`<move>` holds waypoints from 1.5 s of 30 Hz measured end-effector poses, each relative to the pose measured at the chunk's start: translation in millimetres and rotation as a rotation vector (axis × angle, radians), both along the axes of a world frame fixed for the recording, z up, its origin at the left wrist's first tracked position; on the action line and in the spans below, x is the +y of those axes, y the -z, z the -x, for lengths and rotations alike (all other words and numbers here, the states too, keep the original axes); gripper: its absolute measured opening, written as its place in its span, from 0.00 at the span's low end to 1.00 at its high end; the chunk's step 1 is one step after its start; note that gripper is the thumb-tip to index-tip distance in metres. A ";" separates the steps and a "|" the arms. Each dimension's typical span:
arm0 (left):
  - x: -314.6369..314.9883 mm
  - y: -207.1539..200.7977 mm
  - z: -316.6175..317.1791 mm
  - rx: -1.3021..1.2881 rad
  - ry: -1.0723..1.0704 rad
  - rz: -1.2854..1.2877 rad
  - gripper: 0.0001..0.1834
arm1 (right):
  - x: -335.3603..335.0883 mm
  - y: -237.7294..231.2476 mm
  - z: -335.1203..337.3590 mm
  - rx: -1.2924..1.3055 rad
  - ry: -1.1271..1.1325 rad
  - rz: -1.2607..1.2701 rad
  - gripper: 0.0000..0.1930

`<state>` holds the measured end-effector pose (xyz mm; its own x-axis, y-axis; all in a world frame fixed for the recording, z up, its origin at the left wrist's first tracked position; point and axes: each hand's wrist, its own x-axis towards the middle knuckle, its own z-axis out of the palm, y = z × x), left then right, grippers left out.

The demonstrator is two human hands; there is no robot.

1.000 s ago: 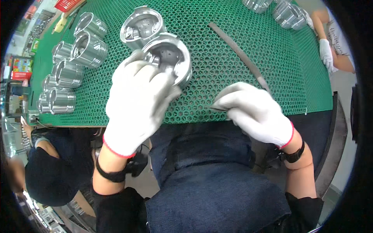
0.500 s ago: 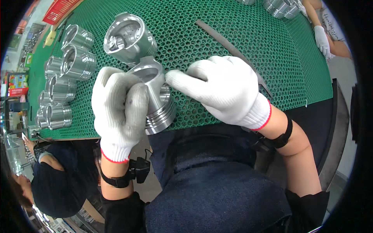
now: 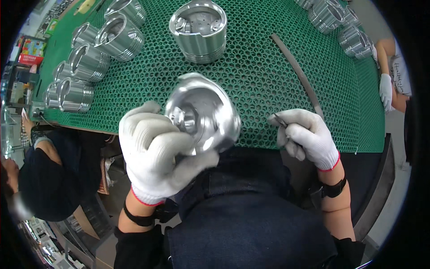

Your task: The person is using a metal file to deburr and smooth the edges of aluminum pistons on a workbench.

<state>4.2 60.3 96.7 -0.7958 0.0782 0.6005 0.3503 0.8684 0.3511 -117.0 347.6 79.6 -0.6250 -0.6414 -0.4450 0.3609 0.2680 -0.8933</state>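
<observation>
A shiny metal piston (image 3: 226, 119), its hollow underside facing up and its outline smeared by motion, stands tilted at the near edge of the green mat (image 3: 255, 89). My left hand (image 3: 156, 150), in a white knitted glove, grips its left side, fingers curled at the rim and thumb stretched along the near side. Off to the right, my right hand (image 3: 311, 136), gloved too, pinches a small thin dark piece (image 3: 280, 120) between thumb and forefinger; most of it is hidden. Beyond the gripped piston, another piston (image 3: 200, 47) sits upright with its hollow side up.
Several pistons (image 3: 89, 62) stand in a group at the left, and more pistons (image 3: 327, 18) at the far right. A long grey strip (image 3: 298, 69) lies on the mat beyond my right hand. One person (image 3: 49, 175) is at the left; another's gloved hand (image 3: 386, 92) rests at the right.
My right hand has moved right, away from the piston, and the dark piece now shows in it. My left hand has closed on the piston, which is now turned and tilted. The view has shifted.
</observation>
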 end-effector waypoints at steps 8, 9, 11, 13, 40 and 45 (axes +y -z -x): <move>6.2 -5.4 20.4 0.036 0.105 0.198 0.24 | -10.5 -0.3 -4.2 -0.063 0.233 0.242 0.21; 2.0 -1.9 20.8 0.027 0.146 0.163 0.22 | -11.7 0.0 -4.7 -0.052 0.292 0.257 0.21; -7.7 7.5 25.7 -0.034 0.188 0.192 0.20 | -13.2 -0.2 -3.5 0.036 0.368 0.301 0.20; -12.6 16.1 32.4 -0.120 0.183 0.206 0.16 | -15.3 -1.3 1.4 0.726 0.213 0.101 0.17; 7.2 -52.1 123.9 0.007 0.434 0.874 0.16 | 20.1 18.4 -10.9 0.116 0.310 0.135 0.21; -29.8 -23.3 115.9 0.404 0.320 0.585 0.20 | 21.5 22.6 -9.4 0.151 0.335 0.184 0.21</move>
